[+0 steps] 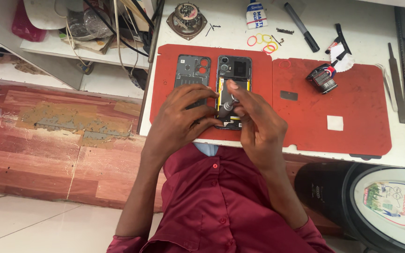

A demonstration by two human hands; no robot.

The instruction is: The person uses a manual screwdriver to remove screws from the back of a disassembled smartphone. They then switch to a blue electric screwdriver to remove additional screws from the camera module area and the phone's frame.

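The right hand (254,119) pinches a small screwdriver (227,107) over the open phone (234,70) on the red mat (352,107). The left hand (183,115) curls around the phone, hiding its bottom.

Matt red rubbery mat (352,112) lies over a smooth white tabletop (366,28), and the opened phone (233,75) on it shows dull dark plastic with a yellow-edged inside. The grey back cover (191,70) beside it looks matt plastic, the screwdriver (227,107) shaft metal. Below, worn reddish wood floor (48,140), scuffed rough in patches.
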